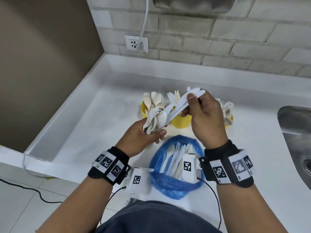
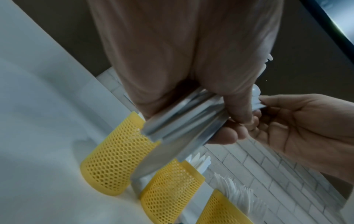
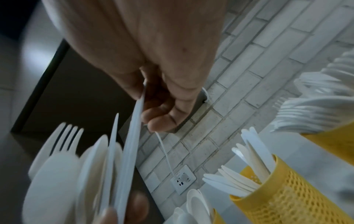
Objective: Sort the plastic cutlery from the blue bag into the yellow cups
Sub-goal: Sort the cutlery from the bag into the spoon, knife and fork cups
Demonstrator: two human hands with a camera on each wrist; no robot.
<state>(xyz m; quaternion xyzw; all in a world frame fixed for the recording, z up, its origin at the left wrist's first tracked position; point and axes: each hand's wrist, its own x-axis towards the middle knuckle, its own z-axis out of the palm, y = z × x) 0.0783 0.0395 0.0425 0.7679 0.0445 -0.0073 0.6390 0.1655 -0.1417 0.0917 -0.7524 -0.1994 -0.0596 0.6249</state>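
Observation:
Three yellow mesh cups stand in a row on the white counter (image 1: pixel 101 125): the left cup (image 1: pixel 143 111) holds spoons, the middle cup (image 1: pixel 182 121) knives, the right cup (image 1: pixel 229 121) forks. In front of them lies the open blue bag (image 1: pixel 168 184) with several white pieces inside. My left hand (image 1: pixel 156 133) grips a mixed bundle of forks, spoons and knives (image 1: pixel 157 117) by the handles. My right hand (image 1: pixel 193 102) pinches white knives (image 1: pixel 182 103) whose blades reach down into that bundle, above the middle cup. In the right wrist view the knife (image 3: pixel 132 136) runs from my fingertips (image 3: pixel 162 121).
A steel sink (image 1: pixel 296 132) is set into the counter at the right. A wall socket (image 1: pixel 136 42) with a white cable sits on the brick wall behind. The counter has a raised rim at the back and left, and black cables trail off its front edge.

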